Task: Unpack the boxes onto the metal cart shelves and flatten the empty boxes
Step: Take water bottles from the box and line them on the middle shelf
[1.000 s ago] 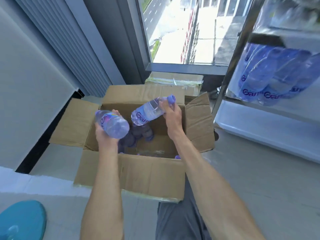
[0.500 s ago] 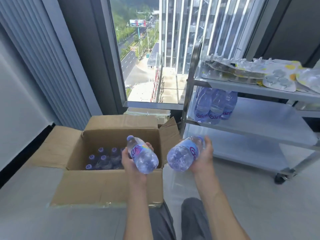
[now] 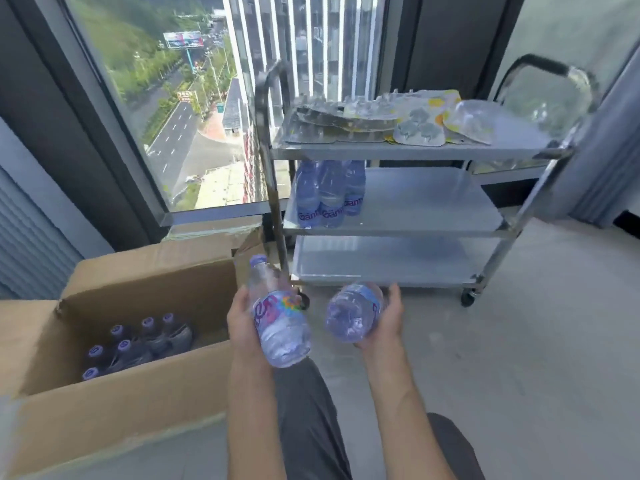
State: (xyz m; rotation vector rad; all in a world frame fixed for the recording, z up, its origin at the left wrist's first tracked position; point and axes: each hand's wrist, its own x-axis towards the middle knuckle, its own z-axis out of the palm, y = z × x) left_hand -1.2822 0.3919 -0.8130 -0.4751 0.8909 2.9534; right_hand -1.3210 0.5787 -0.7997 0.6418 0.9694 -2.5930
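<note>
Swung further from open box [image 3: 114, 382] toward metal cart [image 3: 391, 199]. Left hand [image 3: 242, 320] fingers wrapped round one bottle [image 3: 277, 320], right hand [image 3: 388, 317] round another [image 3: 353, 313]. Few bottles shelved [image 3: 327, 195]; several still boxed [image 3: 138, 344]; nothing flattened.

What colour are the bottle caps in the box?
Purple, on the bottle caps in the cardboard box; head view.
</note>
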